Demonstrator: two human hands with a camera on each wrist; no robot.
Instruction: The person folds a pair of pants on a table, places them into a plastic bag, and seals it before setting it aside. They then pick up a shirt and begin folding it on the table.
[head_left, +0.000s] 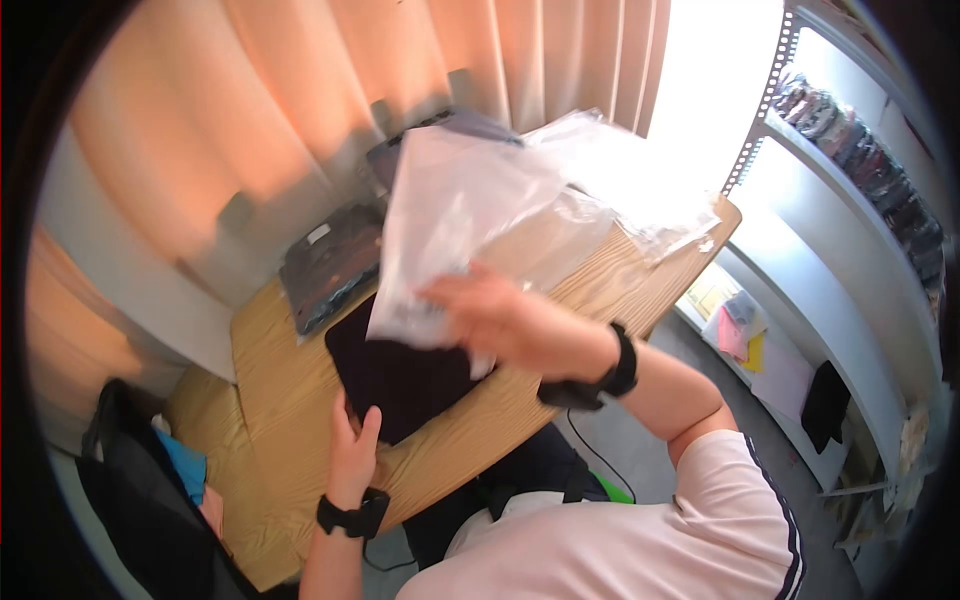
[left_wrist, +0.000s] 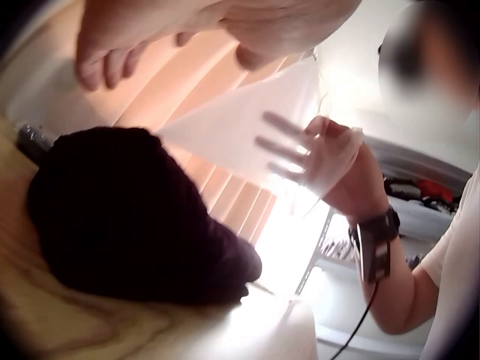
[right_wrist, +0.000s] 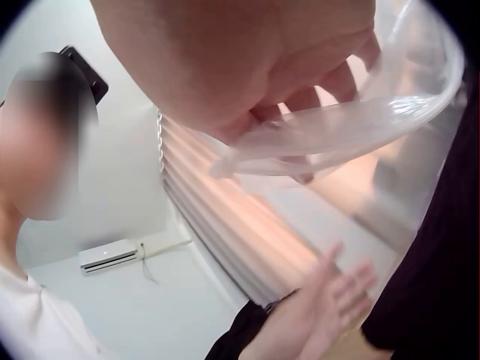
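Note:
A dark folded garment [head_left: 400, 385] lies on the wooden table in front of the person; the left wrist view shows it as a thick, soft dark bundle [left_wrist: 120, 217]. My left hand [head_left: 352, 450] is at its near left edge, fingers straight and thumb spread apart. Above the garment, my right hand [head_left: 505, 320] holds a frosted translucent plastic bag [head_left: 460, 190] near its lower end. In the left wrist view, several right-hand fingers show through the film. The right wrist view has the bag's loose edge [right_wrist: 337, 139] curving around the fingers.
A packaged dark garment [head_left: 335, 265] lies at the table's back left, with another dark package [head_left: 455, 125] behind the raised bag. More clear bags [head_left: 600, 160] are spread at the far right. A black holder [head_left: 130, 490] stands left of the table [head_left: 280, 420]; shelves [head_left: 790, 290] stand right.

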